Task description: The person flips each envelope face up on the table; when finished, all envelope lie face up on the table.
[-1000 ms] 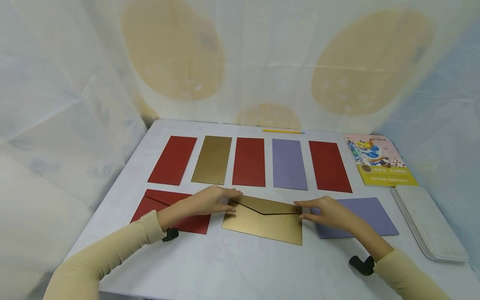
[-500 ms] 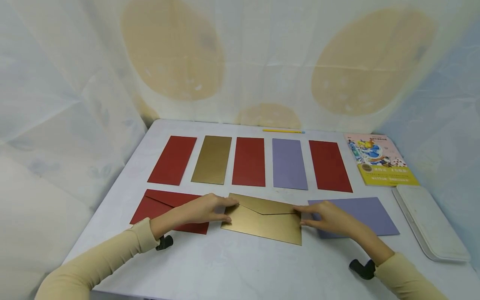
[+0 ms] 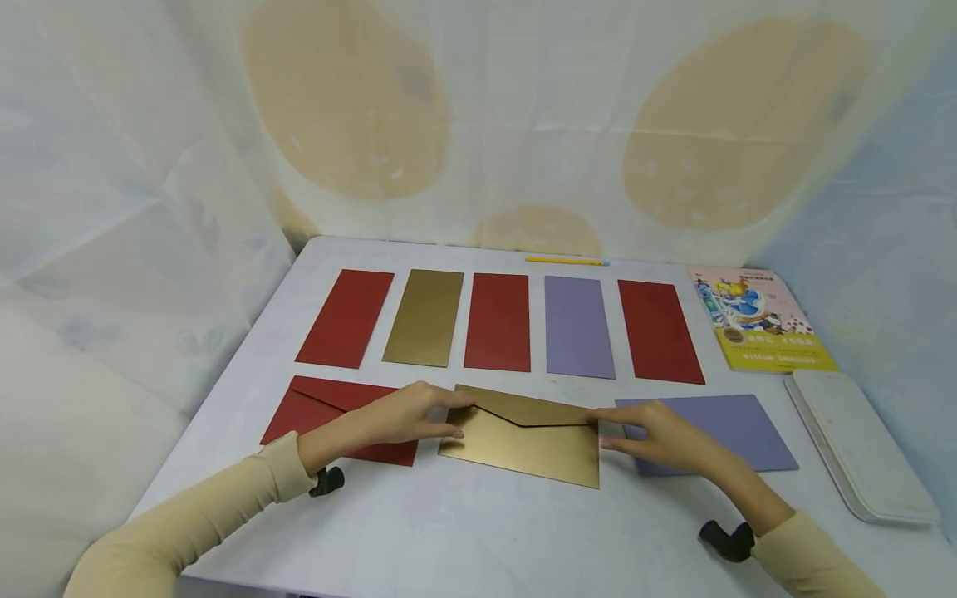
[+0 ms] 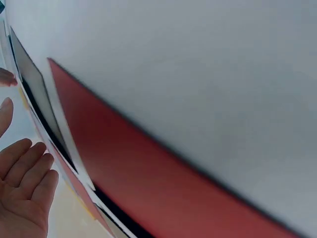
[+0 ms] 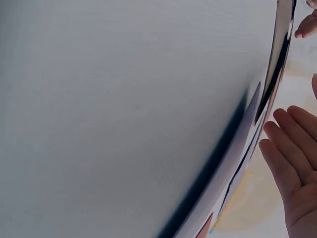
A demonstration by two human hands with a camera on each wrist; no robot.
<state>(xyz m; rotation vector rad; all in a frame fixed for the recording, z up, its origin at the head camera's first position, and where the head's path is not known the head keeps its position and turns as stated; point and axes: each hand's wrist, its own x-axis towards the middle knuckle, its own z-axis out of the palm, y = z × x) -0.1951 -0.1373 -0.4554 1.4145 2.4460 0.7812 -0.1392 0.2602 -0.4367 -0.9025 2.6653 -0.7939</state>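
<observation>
In the head view, a gold envelope (image 3: 523, 453) with a pointed flap lies slightly turned at the front middle of the table. My left hand (image 3: 411, 415) is at its left end, fingertips over the flap's corner and thumb lower at the side edge. Opposite it, my right hand (image 3: 658, 432) has fingertips right at the right edge. Both wrist views show the left fingers (image 4: 37, 166) and right fingers (image 5: 285, 153) extended, not wrapped round anything. A red envelope (image 3: 329, 399) lies partly under my left forearm in view. A purple envelope (image 3: 718, 423) is partly hidden behind my right hand.
Behind stands a row of envelopes laid lengthwise: red (image 3: 345, 320), gold (image 3: 423, 320), red (image 3: 498, 324), purple (image 3: 579, 328) and red (image 3: 661, 332). A yellow pencil (image 3: 566, 260) lies at the back edge. At the right are a picture book (image 3: 758, 320) and a white case (image 3: 860, 448).
My left hand has shifted a little left and down along the gold envelope's end. The gold envelope has slid very slightly left. My right hand has stayed nearly in place.
</observation>
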